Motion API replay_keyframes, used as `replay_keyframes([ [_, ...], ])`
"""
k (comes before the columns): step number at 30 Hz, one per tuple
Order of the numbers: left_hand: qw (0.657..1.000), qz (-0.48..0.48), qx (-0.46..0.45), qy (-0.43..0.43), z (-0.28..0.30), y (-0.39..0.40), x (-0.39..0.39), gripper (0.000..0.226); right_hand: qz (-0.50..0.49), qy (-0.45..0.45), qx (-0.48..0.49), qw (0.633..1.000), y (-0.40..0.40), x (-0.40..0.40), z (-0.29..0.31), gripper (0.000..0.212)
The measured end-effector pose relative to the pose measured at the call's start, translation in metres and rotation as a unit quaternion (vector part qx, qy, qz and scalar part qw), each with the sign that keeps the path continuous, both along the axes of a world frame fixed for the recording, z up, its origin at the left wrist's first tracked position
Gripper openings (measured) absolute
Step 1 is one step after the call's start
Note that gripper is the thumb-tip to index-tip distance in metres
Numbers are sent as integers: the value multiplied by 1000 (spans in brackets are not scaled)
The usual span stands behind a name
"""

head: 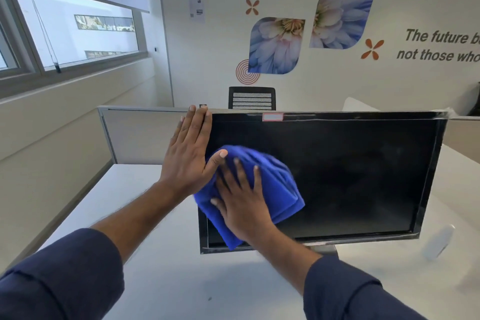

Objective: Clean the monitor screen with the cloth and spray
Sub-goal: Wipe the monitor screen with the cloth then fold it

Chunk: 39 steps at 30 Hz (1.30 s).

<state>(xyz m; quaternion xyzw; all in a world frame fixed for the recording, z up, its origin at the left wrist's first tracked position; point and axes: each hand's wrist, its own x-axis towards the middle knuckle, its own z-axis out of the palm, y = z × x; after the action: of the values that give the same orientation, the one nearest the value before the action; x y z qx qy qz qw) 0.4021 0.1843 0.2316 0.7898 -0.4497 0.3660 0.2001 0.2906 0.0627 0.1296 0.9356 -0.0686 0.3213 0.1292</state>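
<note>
Head view: wiping stage, mid-task by the look of it. Right hand (244,202) flat, fingers spread, pressing blue cloth (275,189) on lower-left part of monitor screen (350,176). Left hand (188,150) flat and open, fingers straight, bracing monitor's left edge near top corner. Blurred spray bottle (439,241) on white desk (155,215), right of monitor, held by neither hand. Probably spraying done; right and centre of screen likely left to wipe.

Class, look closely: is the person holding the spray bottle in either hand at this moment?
No: the right hand presses the blue cloth on the monitor, and the left hand steadies its edge.
</note>
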Motion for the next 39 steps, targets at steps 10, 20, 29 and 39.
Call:
replay_keyframes([
  [10,999,45,21,-9,-3,-4,1,82,20,150,-73,986,-2,-61,-96,91],
  [20,998,53,13,-11,-4,-9,-2,84,-26,119,-99,988,-63,-105,-89,65],
  [29,999,42,-10,13,-4,-15,-6,87,-90,-69,20,993,-78,-47,19,63],
  [39,997,-19,56,-48,29,-40,-18,79,1,18,-87,996,-36,-33,-24,62],
])
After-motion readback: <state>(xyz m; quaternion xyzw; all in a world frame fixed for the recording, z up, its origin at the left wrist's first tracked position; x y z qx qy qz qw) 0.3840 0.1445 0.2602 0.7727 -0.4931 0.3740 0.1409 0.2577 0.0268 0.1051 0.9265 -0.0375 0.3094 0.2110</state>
